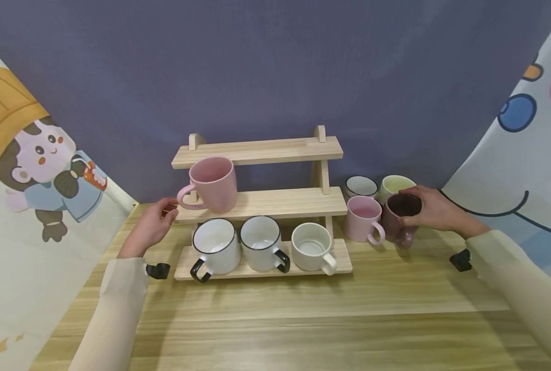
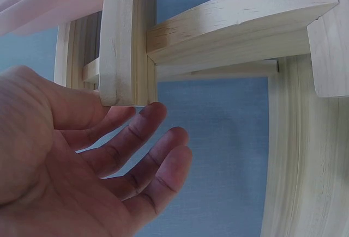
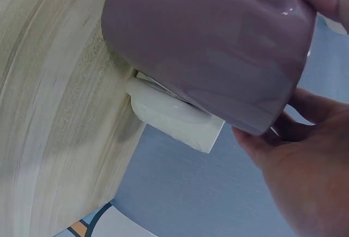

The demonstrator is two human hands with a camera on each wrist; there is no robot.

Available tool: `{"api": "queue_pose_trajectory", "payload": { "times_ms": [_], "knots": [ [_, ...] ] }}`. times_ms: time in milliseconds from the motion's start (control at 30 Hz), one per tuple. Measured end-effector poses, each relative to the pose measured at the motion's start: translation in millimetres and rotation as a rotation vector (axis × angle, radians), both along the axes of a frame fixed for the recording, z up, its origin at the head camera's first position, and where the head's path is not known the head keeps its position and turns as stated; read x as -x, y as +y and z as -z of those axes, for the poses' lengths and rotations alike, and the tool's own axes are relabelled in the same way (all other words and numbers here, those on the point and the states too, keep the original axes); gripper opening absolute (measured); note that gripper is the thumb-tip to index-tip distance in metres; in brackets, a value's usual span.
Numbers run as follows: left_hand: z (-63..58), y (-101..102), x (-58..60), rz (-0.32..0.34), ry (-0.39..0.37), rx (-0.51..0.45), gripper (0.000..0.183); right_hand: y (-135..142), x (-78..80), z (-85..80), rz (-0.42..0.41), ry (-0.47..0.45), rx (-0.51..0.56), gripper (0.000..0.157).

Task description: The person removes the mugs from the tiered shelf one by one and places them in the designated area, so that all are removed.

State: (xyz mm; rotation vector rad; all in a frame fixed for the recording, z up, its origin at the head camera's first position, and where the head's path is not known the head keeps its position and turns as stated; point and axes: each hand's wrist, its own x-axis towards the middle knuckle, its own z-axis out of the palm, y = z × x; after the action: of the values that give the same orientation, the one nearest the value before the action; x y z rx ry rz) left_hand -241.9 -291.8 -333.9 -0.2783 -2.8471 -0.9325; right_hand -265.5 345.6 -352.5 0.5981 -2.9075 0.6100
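Gripping dark mug [image 1: 389, 225] with right hand [image 1: 432, 208], touching rack [image 1: 284, 204] with relaxed left hand [image 1: 151, 226] — likely mid-pickup; next, probably lift clear of neighbouring pink mug [image 1: 359, 228].

Looks like a staged booth: 1 plain blue-grey backdrop [image 1: 275, 67] behind the 3-tier wooden rack [image 1: 284, 202], 2 cartoon-printed panels [image 1: 66, 165] flanking it, a wood-grain bench [image 1: 303, 324] beneath.
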Motion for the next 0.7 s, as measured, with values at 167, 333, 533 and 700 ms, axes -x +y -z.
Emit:
{"api": "queue_pose_trajectory", "payload": {
  "times_ms": [167, 333, 533, 700],
  "knots": [
    [-0.6, 0.5, -1.3, 0.002, -0.001, -0.004, 0.034, -0.5, -1.7, -1.3, 0.005, -0.042, 0.009, 0.079],
    [-0.9, 0.5, -1.8, 0.001, -0.003, -0.005, 0.034, -1.2, -2.4, -4.4, 0.014, -0.080, 0.029, 0.084],
    [-0.7, 0.2, -1.5, 0.002, -0.005, -0.004, 0.034, -4.9, -3.7, -12.4, 0.014, -0.066, 0.065, 0.082],
    [-0.5, 0.9, -1.7, -0.002, 0.009, -0.003, 0.033, -13.0, -7.0, -22.1, -0.001, -0.050, 0.086, 0.079]
  ]
}}
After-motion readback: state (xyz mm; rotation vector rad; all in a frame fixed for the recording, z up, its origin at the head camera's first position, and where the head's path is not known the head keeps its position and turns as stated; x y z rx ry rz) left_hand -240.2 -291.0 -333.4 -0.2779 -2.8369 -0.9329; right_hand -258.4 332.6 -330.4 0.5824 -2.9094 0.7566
